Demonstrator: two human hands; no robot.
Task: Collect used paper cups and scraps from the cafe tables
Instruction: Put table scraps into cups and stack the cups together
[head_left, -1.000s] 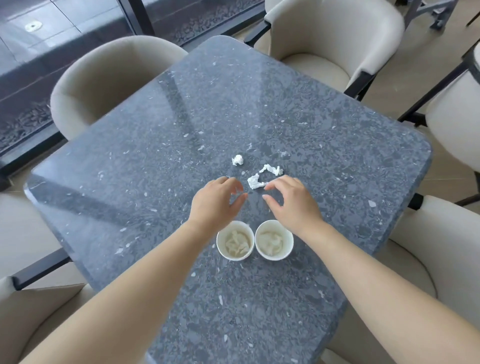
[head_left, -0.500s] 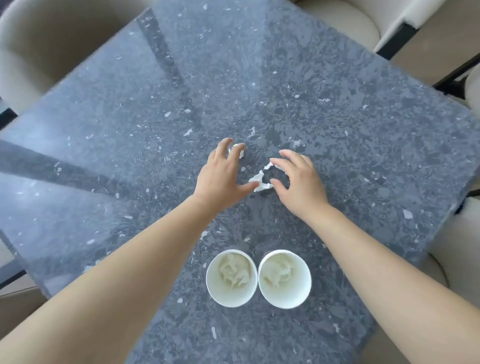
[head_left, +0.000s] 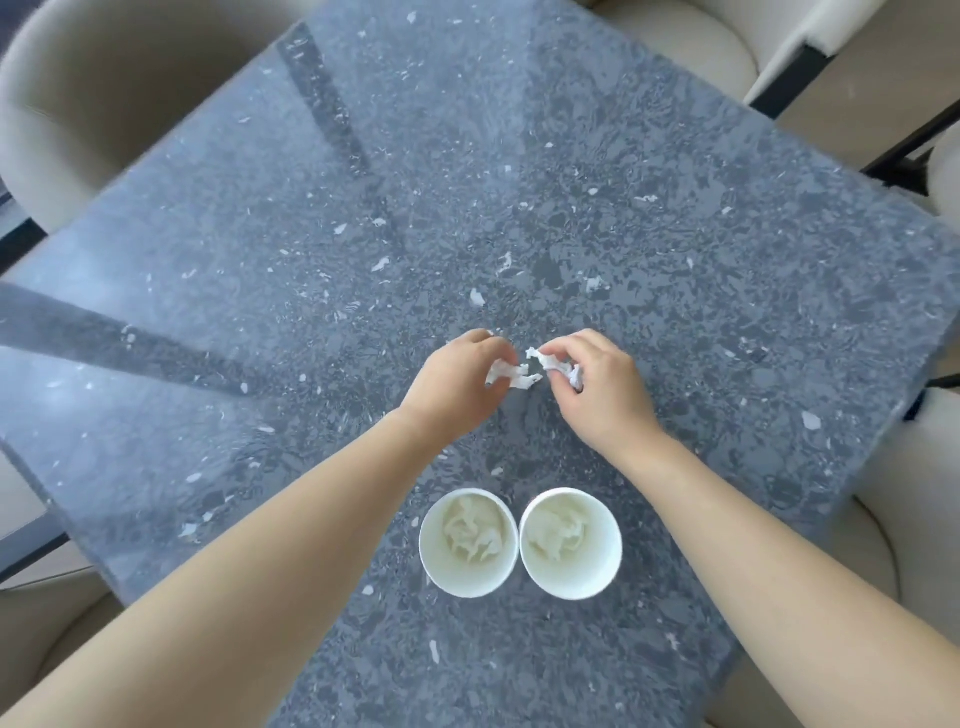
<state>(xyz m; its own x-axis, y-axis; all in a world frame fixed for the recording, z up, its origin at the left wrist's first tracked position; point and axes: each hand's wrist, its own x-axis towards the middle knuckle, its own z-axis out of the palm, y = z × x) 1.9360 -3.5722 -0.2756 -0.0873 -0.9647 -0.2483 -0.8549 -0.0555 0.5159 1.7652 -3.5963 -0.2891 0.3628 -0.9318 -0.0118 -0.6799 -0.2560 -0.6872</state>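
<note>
Up here the left hand (head_left: 457, 384) and right hand (head_left: 597, 389) each pinch a crumpled paper scrap (head_left: 511, 375) over the desk (head_left: 623, 208), almost touching, while the two paper cups (head_left: 434, 569) sit side by side nearer the body, one behind each hand.

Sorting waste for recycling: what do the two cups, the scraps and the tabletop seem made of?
Left cup and right cup: likely paper, matte white with thin rims. Scraps: thin tissue or napkin paper, white, crumpled and torn-edged. Tabletop: probably polished stone or a stone-look composite, dark grey with pale flecks and glossy reflections.
</note>
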